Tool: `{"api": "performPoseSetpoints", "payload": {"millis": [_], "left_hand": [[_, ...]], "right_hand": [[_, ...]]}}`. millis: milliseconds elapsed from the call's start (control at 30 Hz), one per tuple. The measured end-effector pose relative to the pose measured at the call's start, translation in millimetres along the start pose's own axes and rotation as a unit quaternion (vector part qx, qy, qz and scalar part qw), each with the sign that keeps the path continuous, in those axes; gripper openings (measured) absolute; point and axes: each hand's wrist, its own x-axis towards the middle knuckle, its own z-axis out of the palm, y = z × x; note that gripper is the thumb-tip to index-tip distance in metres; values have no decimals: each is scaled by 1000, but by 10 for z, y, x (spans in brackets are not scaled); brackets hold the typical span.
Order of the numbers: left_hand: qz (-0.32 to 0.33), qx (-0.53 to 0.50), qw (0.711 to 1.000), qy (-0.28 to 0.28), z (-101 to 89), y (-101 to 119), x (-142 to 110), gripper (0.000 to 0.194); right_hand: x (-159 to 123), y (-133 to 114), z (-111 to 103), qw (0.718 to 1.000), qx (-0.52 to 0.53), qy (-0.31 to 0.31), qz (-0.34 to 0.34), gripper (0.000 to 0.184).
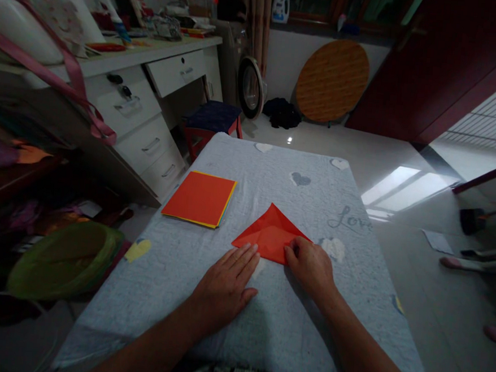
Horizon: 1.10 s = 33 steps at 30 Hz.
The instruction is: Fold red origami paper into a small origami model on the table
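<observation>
A folded sheet of red-orange paper [273, 227], roughly a triangle with its tip pointing away from me, lies on the cloth-covered table. My left hand [228, 286] rests flat and open, its fingertips on the paper's near left edge. At the near right edge, my right hand [310, 264] has its thumb and curled fingers pinched on the paper. Left of it sits a stack of square coloured paper [200, 198], orange on top, with yellow and other colours showing along its edges.
The table wears a pale blue cloth [305, 337] with heart patterns. Beyond it stand a dark-topped stool [214, 115], a white desk [130, 110] and a washing machine with an open door [251, 87]. A green basket [62, 258] is at the left, and a round wooden board [332, 80] leans against the wall.
</observation>
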Motion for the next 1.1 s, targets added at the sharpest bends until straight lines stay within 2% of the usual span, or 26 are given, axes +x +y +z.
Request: {"api": "performPoseSetpoints", "payload": {"millis": [233, 333, 400, 467, 567, 633, 700, 800, 933, 1100], "left_hand": [[-27, 12, 1000, 4, 12, 53, 29, 66], [-36, 20, 999, 7, 28, 78, 37, 69], [-36, 23, 999, 8, 33, 84, 41, 69], [-33, 23, 999, 7, 34, 85, 44, 69], [-31, 21, 999, 4, 30, 87, 46, 68], [-34, 19, 999, 4, 30, 91, 44, 66], [-37, 13, 999, 5, 33, 94, 42, 64], [-41, 7, 999, 10, 46, 94, 38, 62], [-36, 8, 999, 29, 69, 93, 32, 64], [-42, 3, 998, 44, 83, 93, 31, 65]], "right_hand": [[3, 9, 20, 1000, 2, -1, -2, 17], [-15, 19, 46, 1000, 0, 17, 2, 10], [-32, 23, 65, 1000, 2, 31, -3, 12], [-52, 20, 80, 998, -11, 53, -45, 7], [-88, -1, 91, 979, -53, 78, -182, 14], [-128, -28, 92, 961, -64, 72, -258, 16], [-193, -58, 94, 953, -62, 62, -291, 15], [-332, -95, 117, 951, -70, 64, -293, 20], [-504, -98, 217, 955, -74, 85, -275, 37], [-565, -44, 374, 957, -54, 108, -266, 46]]}}
